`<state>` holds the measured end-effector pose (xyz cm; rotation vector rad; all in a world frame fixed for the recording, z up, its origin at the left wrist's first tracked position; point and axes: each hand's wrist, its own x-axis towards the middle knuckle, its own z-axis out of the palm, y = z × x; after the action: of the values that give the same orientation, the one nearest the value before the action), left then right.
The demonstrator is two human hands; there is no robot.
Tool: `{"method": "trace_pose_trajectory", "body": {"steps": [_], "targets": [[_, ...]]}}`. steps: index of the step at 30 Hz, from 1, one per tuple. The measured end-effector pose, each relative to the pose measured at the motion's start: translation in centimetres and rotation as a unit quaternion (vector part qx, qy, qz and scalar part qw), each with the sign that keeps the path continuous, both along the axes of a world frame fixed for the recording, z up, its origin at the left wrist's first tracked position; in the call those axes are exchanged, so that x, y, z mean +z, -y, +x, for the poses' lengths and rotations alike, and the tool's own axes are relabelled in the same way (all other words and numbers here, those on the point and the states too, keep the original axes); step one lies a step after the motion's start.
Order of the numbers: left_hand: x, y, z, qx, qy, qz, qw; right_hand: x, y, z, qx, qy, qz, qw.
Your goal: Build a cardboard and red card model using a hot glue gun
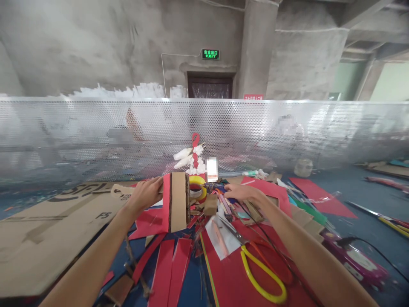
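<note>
Both forearms reach forward from the bottom corners and converge toward the middle of the table (361, 187).

Left hand (145, 194): wrist straight, fingers curled and clamped on the left edge of an upright cardboard piece (178, 200). The cardboard stands on end, tall and narrow, with red paper (166, 192) against its left side. It sits at table centre, on a litter of red strips (172, 268).

Right hand (241, 192): palm down, low over the clutter, fingers stretched left toward a bundle of pencils (223, 204). Fingers look loosely apart; cannot tell whether they pinch anything, as the tips blur into the clutter.

Between the hands: a yellow tape roll (198, 183) just behind the cardboard, a small brown block (211, 204) beside it.

Under the right forearm: scissors (255, 260) with yellow handles lying flat on a red sheet (230, 281), blades pointing up-left across a white slip (220, 241).

No open container is clearly visible. A pale round pot (303, 167) stands far right near the mesh screen (96, 128); contents not visible.

Large flat cardboard sheet (38, 230) lies left. A purple device (358, 260) with a black cable sits at right.
</note>
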<state>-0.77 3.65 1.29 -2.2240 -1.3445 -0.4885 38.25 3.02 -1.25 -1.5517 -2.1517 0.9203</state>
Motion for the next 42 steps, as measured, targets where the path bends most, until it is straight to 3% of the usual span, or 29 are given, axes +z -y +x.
{"method": "trace_pose_trajectory", "body": {"steps": [6, 12, 21, 27, 30, 35, 42], "targets": [[0.2, 0.2, 0.1, 0.01, -0.005, -0.003, 1.0, -0.6, 0.3, 0.2, 0.007, -0.122, -0.055, 0.991], [0.0, 0.1, 0.0, 0.013, 0.001, -0.013, 1.0, -0.2, 1.7, -0.3, 0.064, -0.261, -0.09, 0.959], [-0.6, -0.4, -0.2, -0.008, 0.017, -0.008, 1.0, 1.0, 2.8, -2.6, 0.197, -0.429, -0.041, 0.881], [0.0, 0.2, 0.1, 0.006, 0.003, -0.02, 1.0, 2.3, 3.9, -4.0, 0.229, -0.477, 0.016, 0.848], [0.2, 0.4, 0.2, 0.01, 0.0, -0.021, 1.0, 2.7, 4.1, -4.5, 0.227, -0.476, 0.045, 0.848], [0.3, 0.3, 0.2, 0.006, 0.0, -0.02, 1.0, 2.6, 4.2, -5.3, 0.181, -0.45, 0.07, 0.872], [0.1, -0.1, 0.0, 0.008, -0.012, -0.018, 1.0, -0.1, 4.4, -8.1, 0.117, -0.396, 0.143, 0.9]]}}
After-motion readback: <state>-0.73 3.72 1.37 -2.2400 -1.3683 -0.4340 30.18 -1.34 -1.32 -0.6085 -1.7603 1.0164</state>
